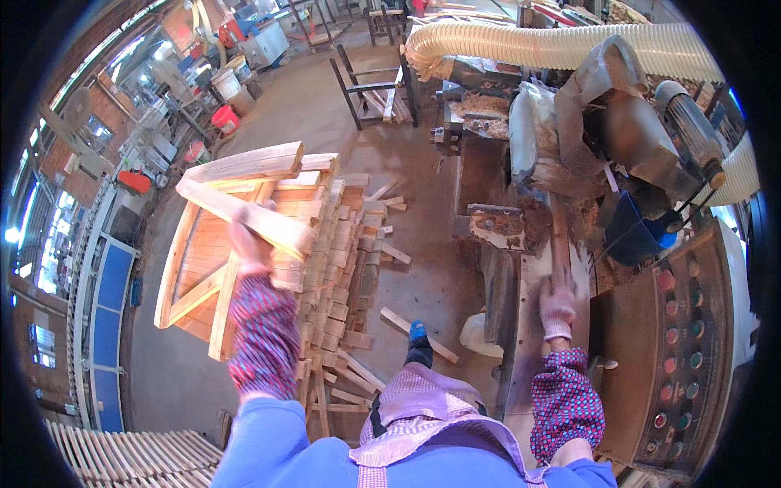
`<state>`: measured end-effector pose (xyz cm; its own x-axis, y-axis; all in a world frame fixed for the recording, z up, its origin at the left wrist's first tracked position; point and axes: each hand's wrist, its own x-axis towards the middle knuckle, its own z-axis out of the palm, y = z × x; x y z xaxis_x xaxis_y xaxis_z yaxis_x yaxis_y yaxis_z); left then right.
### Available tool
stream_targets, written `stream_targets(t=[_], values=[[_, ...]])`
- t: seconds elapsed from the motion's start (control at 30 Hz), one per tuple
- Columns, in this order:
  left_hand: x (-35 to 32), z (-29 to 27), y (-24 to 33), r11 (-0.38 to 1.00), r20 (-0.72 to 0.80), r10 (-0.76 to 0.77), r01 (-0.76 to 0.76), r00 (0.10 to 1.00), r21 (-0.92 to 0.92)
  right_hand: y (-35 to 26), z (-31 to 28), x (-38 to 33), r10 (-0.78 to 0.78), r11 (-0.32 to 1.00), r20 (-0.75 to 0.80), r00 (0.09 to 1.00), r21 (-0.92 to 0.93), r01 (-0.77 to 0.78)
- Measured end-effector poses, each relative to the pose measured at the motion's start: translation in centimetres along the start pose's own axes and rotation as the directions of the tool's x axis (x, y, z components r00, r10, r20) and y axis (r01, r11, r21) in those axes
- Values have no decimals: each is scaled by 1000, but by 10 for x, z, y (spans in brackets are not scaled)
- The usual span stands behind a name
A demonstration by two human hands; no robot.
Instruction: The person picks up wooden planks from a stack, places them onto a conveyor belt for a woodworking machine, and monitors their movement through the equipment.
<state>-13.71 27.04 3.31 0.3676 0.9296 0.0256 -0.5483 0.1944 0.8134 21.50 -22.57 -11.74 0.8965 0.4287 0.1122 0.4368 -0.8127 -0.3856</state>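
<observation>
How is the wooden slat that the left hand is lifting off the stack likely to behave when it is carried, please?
The wooden slat looks rigid, so it probably won't droop. The left hand grips it near one end, so the long free end may swing. Its flat sides suggest it won't roll back on the stack of slats.

The left hand (250,248) is raised at the end of a bent arm in a red-patterned sleeve, fingers closed in a grip. The gloved right hand (557,309) is extended forward, palm down, pressed flat, its forearm similarly sleeved.
</observation>
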Motion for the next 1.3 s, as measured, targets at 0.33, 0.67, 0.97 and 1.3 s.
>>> stream_targets(t=[0.33, 0.67, 0.97, 1.3], values=[[-274, 137, -169, 984, 180, -102, 73, 978, 165, -159, -90, -170, -501, 673, 131, 855, 680, 290], [-296, 137, -227, 865, 325, -484, 389, 812, 316, 30, -54, -321, -16, 991, -4, 1000, -136, 15], [-285, 147, -230, 844, 269, -514, 424, 815, 328, 58, 13, -28, -252, 941, -226, 941, -285, 183], [-263, 130, -259, 789, 719, -201, -326, 665, 522, -69, -43, -198, -212, 745, 205, 956, 667, 22]])
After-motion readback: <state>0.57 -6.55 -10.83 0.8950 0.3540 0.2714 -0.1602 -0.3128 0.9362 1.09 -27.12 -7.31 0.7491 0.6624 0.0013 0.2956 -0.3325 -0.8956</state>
